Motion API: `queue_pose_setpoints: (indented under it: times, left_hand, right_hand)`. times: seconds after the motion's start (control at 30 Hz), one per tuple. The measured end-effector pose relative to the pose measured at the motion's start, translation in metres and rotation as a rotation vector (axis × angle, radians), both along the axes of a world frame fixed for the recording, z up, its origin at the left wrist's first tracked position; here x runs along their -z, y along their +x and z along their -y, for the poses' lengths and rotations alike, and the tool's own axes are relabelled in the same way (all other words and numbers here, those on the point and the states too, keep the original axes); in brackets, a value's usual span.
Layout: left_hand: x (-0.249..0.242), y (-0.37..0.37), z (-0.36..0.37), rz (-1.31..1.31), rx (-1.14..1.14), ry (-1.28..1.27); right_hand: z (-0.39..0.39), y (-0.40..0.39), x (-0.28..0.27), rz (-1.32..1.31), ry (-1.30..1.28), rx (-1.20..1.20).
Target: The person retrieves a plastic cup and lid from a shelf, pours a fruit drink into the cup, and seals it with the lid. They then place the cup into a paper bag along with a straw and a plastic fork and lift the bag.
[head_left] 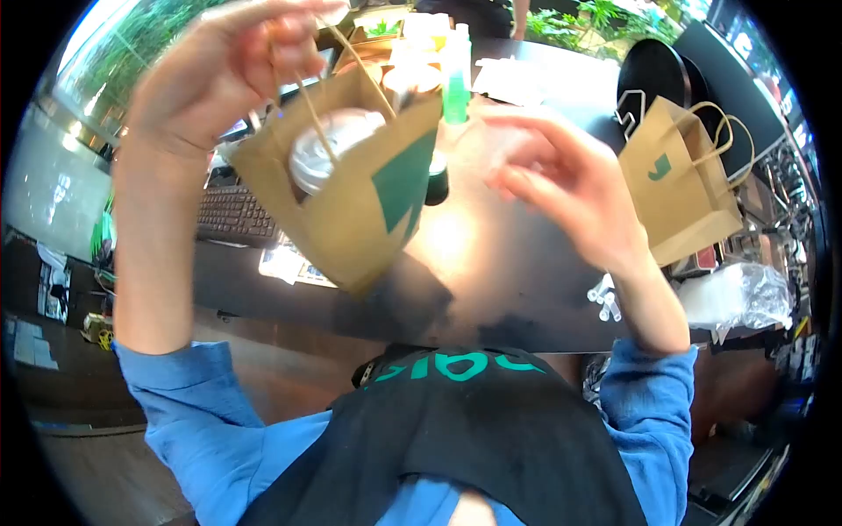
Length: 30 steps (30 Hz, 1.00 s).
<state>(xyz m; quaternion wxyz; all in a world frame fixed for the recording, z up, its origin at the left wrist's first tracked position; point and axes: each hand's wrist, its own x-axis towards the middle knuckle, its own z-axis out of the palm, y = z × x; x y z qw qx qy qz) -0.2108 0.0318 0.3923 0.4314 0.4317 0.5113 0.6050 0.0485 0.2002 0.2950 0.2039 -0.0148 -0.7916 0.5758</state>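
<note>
My left hand (263,66) is closed on the twisted handles of a brown paper bag (333,215) with a green mark, which hangs tilted over the counter. Inside the bag shows a cup with a whitish lid (338,145). Held up to the right of the bag, my right hand (553,167) has its fingers apart and holds nothing; it is somewhat blurred. A green-and-clear bottle (456,88) and a small dark container (437,180) stand between the bag and my right hand.
A second brown paper bag (675,188) stands at the right, near a clear plastic package (741,296) and several small clear tubes (605,298). A black keyboard (235,213) lies at the left. Behind the dark counter (500,298), part of a person (478,13) shows.
</note>
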Motion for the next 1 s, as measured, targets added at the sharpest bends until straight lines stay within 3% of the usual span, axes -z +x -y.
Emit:
queue_pose_setpoints:
  times: [0.03, 0.07, 0.1, 0.17, 0.23, 0.3, 0.37, 0.43, 0.53, 0.6, 0.63, 0.7, 0.77, 0.83, 0.9, 1.0]
  left_hand:
    - [-0.017, 0.004, -0.011, -0.085, 0.048, 0.074]
    - [-0.041, 0.048, -0.021, -0.034, -0.162, 0.023]
    - [-0.058, 0.067, -0.036, -0.115, -0.190, 0.043]
    - [-0.066, 0.074, -0.070, 0.056, -0.190, 0.149]
    - [-0.080, 0.071, -0.103, 0.130, -0.152, 0.098]
    - [-0.083, 0.072, -0.137, 0.212, -0.119, 0.033]
    - [-0.070, 0.074, -0.175, -0.031, -0.240, -0.021]
    - [-0.057, 0.082, -0.209, -0.027, -0.175, -0.103]
    - [-0.023, 0.025, -0.269, 0.181, -0.086, -0.204]
    - [-0.005, 0.013, -0.306, 0.124, 0.029, -0.174]
    - [0.006, -0.001, -0.340, 0.090, -0.122, -0.240]
    - [0.020, -0.007, -0.369, -0.018, 0.118, -0.061]
    - [0.042, -0.037, -0.406, -0.085, 0.154, -0.096]
    - [0.063, -0.032, -0.422, -0.039, -0.018, -0.046]
    - [0.091, -0.076, -0.454, 0.017, 0.081, -0.178]
    - [0.121, -0.096, -0.476, 0.014, 0.101, -0.154]
  right_hand:
    - [-0.006, 0.024, 0.010, -0.004, -0.034, 0.049]
    - [-0.013, 0.047, 0.020, 0.010, -0.072, 0.055]
    - [-0.025, 0.075, 0.045, 0.027, -0.066, 0.131]
    - [-0.033, 0.120, 0.061, 0.206, 0.029, 0.194]
    - [-0.033, 0.154, 0.070, 0.264, 0.013, 0.148]
    - [-0.028, 0.184, 0.082, 0.307, -0.199, 0.213]
    - [-0.023, 0.209, 0.090, 0.298, -0.390, 0.277]
    - [-0.019, 0.232, 0.097, 0.269, -0.513, 0.338]
    - [-0.014, 0.263, 0.108, 0.243, -0.628, 0.437]
    - [-0.008, 0.276, 0.111, 0.193, -0.645, 0.522]
    - [-0.006, 0.283, 0.115, 0.179, -0.651, 0.566]
    - [-0.005, 0.288, 0.119, 0.184, -0.692, 0.625]
    - [-0.001, 0.291, 0.123, 0.194, -0.744, 0.689]
    - [0.000, 0.290, 0.131, 0.191, -0.754, 0.703]
    - [0.001, 0.289, 0.144, 0.201, -0.789, 0.732]
    - [0.008, 0.288, 0.156, 0.227, -0.746, 0.857]
